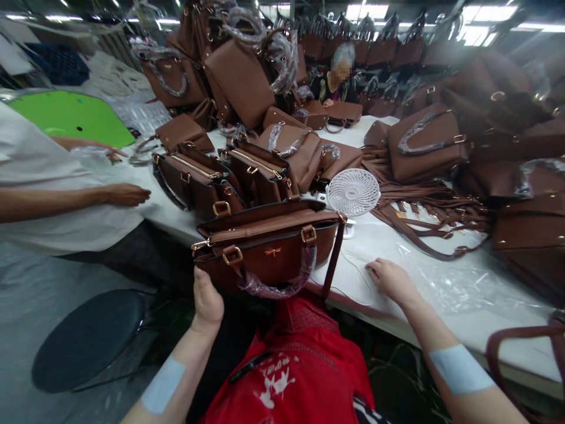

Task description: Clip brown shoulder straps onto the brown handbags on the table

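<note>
A brown handbag (282, 250) with a gold dragonfly emblem and plastic-wrapped handles sits at the table's front edge, directly before me. My left hand (207, 300) grips its left end, below the gold zipper pull; part of the fingers is hidden by the bag. A brown strap (334, 259) hangs down at the bag's right end. My right hand (391, 280) is over the white table (353, 268), right of the bag, fingers bent together. Whatever is between those fingertips, if anything, cannot be made out. A thin white cable runs close by.
A white fan (353, 191) stands behind the handbag. Brown straps (424, 218) and clear plastic (468, 285) lie to the right. More bags (198, 176) crowd the table. At left are a co-worker's arm (88, 197) and a dark stool (90, 341); another person (338, 76) sits opposite.
</note>
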### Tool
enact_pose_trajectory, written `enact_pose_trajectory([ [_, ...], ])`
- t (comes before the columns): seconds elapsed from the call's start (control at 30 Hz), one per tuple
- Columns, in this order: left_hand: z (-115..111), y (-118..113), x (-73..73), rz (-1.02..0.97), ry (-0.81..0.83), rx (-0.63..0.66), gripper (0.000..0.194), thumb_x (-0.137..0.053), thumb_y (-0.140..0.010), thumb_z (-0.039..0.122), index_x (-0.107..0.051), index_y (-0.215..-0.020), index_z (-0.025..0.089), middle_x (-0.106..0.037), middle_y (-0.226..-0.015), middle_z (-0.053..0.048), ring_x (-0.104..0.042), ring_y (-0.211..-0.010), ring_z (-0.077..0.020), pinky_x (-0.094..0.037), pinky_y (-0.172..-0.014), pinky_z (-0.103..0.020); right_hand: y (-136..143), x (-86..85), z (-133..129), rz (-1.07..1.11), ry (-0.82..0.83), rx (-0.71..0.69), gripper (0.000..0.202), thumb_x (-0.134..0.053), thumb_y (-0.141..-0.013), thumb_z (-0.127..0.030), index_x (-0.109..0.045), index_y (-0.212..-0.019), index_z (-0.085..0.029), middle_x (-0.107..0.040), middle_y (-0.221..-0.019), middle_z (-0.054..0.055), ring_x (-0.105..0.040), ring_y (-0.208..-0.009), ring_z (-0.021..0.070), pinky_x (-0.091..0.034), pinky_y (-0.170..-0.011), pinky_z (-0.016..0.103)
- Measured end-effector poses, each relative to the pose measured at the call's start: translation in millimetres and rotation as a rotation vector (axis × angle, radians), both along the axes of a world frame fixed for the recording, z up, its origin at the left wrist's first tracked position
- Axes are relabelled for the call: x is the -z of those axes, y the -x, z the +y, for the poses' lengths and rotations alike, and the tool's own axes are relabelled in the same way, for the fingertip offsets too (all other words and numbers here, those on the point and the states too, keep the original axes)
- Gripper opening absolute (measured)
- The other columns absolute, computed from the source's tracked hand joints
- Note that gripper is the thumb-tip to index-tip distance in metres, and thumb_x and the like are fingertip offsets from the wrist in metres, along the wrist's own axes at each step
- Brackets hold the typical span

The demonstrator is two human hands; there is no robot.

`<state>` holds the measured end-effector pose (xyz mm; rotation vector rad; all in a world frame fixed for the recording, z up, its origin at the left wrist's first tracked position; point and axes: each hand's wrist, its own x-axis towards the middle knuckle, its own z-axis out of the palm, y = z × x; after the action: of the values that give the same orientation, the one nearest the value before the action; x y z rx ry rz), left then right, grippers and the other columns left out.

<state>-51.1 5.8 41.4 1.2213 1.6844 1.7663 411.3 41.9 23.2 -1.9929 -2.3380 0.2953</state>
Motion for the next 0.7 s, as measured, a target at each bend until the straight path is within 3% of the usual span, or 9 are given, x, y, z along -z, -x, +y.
enact_pose_trajectory([
  [0.13,10,-17,-2.8,0.024,-0.030,0.031,0.064,-0.030,-0.095,0.064,-0.054,-0.129,0.015,-0.059,-0.131,-0.013,-0.049,-0.131,-0.0263,-0.034,-0.115,-0.043,8,8.2,0,-0.048,-0.001,0.009,0.019,-0.051,-0.087,-0.013,-0.067,-0.076,-0.018,-0.068,-0.083,0.012,-0.066,-0.082,0.0245,-0.046,-0.075,0.034],
  [0.27,17,-22,-6.3,0.074,-0.003,-0.013,0.060,-0.034,-0.095,0.062,-0.056,-0.127,0.016,-0.059,-0.130,-0.013,-0.048,-0.130,-0.0265,-0.032,-0.116,-0.044,1,-3.2,4,0.016,-0.077,0.079,0.015,-0.051,-0.089,-0.022,-0.065,-0.086,-0.019,-0.071,-0.090,0.011,-0.068,-0.083,0.0230,-0.049,-0.075,0.033],
  [0.33,16,-20,-6.2,0.090,0.010,-0.018,0.062,-0.034,-0.094,0.064,-0.056,-0.126,0.016,-0.058,-0.130,-0.014,-0.048,-0.130,-0.0274,-0.031,-0.116,-0.045,-7,-18.5,9,0.138,-0.138,0.160,0.022,-0.045,-0.093,-0.031,-0.063,-0.093,-0.018,-0.072,-0.086,0.010,-0.068,-0.072,0.0202,-0.051,-0.066,0.031],
  [0.4,14,-18,-5.1,0.106,0.013,-0.011,0.064,-0.033,-0.093,0.065,-0.055,-0.127,0.016,-0.057,-0.131,-0.015,-0.047,-0.130,-0.0282,-0.031,-0.116,-0.046,-14,-38.6,16,0.474,-0.233,0.291,0.029,-0.045,-0.093,-0.043,-0.060,-0.094,-0.018,-0.072,-0.082,0.009,-0.065,-0.060,0.0176,-0.050,-0.055,0.029],
  [0.47,11,-18,-3.7,0.123,0.008,-0.003,0.064,-0.032,-0.093,0.066,-0.054,-0.128,0.016,-0.055,-0.133,-0.015,-0.047,-0.130,-0.0285,-0.031,-0.115,-0.047,-20,-61.3,27,0.894,-0.347,0.423,0.033,-0.058,-0.084,-0.052,-0.058,-0.089,-0.020,-0.072,-0.084,0.008,-0.064,-0.058,0.0161,-0.049,-0.050,0.027],
  [0.53,10,-19,-2.1,0.134,-0.002,0.004,0.064,-0.032,-0.094,0.065,-0.052,-0.130,0.016,-0.054,-0.134,-0.016,-0.047,-0.129,-0.0285,-0.031,-0.115,-0.048,-22,-84.5,38,1.128,-0.456,0.500,0.037,-0.070,-0.073,-0.054,-0.056,-0.084,-0.021,-0.072,-0.085,0.006,-0.064,-0.060,0.0159,-0.050,-0.051,0.027],
  [0.6,10,-22,-0.3,0.143,-0.005,0.015,0.064,-0.032,-0.094,0.064,-0.050,-0.132,0.015,-0.053,-0.133,-0.018,-0.047,-0.128,-0.0289,-0.032,-0.114,-0.049,-19,-107.6,49,1.160,-0.536,0.512,0.037,-0.074,-0.069,-0.053,-0.056,-0.082,-0.023,-0.070,-0.081,0.004,-0.063,-0.059,0.0161,-0.052,-0.054,0.029],
  [0.7,10,-29,1.9,0.159,0.006,0.046,0.064,-0.032,-0.095,0.061,-0.047,-0.134,0.013,-0.051,-0.132,-0.019,-0.046,-0.129,-0.0296,-0.032,-0.114,-0.050,-3,-143.6,58,1.023,-0.641,0.427,0.031,-0.070,-0.076,-0.053,-0.059,-0.086,-0.025,-0.069,-0.081,0.004,-0.063,-0.062,0.0186,-0.054,-0.061,0.034],
])
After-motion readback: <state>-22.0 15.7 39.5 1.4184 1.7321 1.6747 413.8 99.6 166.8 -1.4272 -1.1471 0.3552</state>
